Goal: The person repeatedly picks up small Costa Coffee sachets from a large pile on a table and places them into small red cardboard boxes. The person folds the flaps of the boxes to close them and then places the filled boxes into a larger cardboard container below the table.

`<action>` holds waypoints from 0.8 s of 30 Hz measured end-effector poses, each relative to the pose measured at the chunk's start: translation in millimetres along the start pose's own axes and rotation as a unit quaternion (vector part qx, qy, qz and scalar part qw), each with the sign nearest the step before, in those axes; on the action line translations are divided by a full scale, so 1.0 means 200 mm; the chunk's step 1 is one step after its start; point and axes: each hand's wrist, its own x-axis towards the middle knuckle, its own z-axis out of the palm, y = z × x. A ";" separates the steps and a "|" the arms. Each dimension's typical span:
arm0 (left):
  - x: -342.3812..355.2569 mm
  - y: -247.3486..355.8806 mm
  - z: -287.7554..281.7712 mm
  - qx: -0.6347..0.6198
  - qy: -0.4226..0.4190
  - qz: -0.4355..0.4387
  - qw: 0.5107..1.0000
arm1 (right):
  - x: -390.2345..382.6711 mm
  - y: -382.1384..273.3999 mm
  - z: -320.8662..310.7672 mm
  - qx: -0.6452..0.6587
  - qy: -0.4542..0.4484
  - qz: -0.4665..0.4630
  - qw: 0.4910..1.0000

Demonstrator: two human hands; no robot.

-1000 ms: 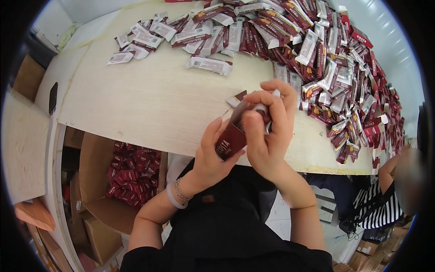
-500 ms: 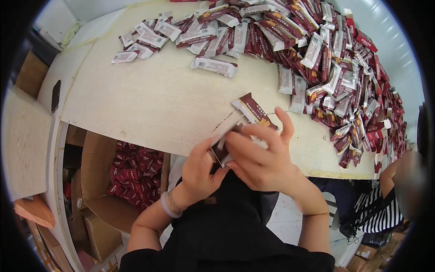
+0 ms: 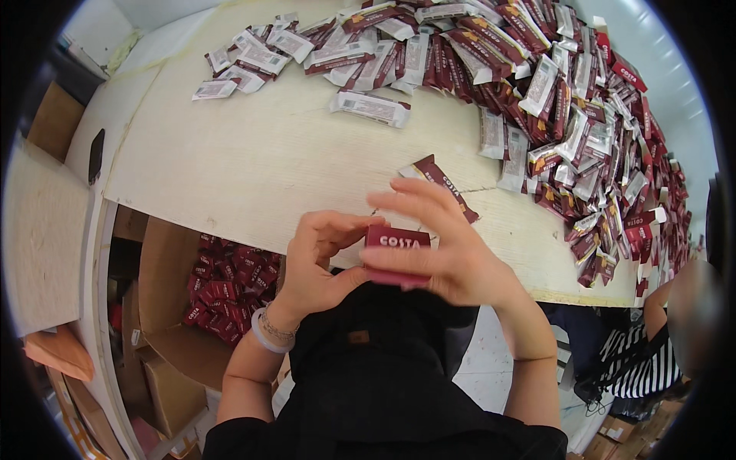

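Note:
A small maroon carton (image 3: 397, 239) with pale lettering is held up in front of me, just off the table's near edge. My left hand (image 3: 326, 257) grips its left end between thumb and fingers. My right hand (image 3: 452, 245) is round the right end, one digit lying across the front; its upper fingers are raised and blurred by motion. Just beyond my right hand, a maroon and white wrapped bar (image 3: 451, 188) lies on the table (image 3: 253, 169), partly hidden by the fingers. The carton's back and far side are out of sight.
Wrapped bars (image 3: 475, 54) are heaped along the far and right side. One bar (image 3: 371, 108) lies apart. Below the table's left edge, a cardboard box (image 3: 172, 291) holds many small maroon cartons (image 3: 230, 287). A dark phone-like object (image 3: 96, 156) lies far left. Another person (image 3: 640, 360) sits at right.
The small carton has turned so its maroon lettered face shows, where its open inside showed before. My right fingers have come out of it and moved round its side.

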 end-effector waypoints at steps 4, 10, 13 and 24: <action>-0.03 -0.05 0.03 -0.015 0.030 0.027 0.999 | -0.07 -0.05 0.11 -0.081 0.048 -0.019 0.995; -0.01 -0.05 0.02 0.012 -0.003 0.058 0.998 | -0.05 -0.12 0.08 0.034 0.155 0.050 0.986; -0.02 -0.05 0.03 0.017 0.009 0.047 0.999 | -0.04 -0.12 0.07 0.010 0.150 0.034 0.988; -0.04 -0.06 0.04 0.010 0.021 0.045 0.999 | -0.08 -0.08 0.09 -0.102 0.044 -0.043 0.993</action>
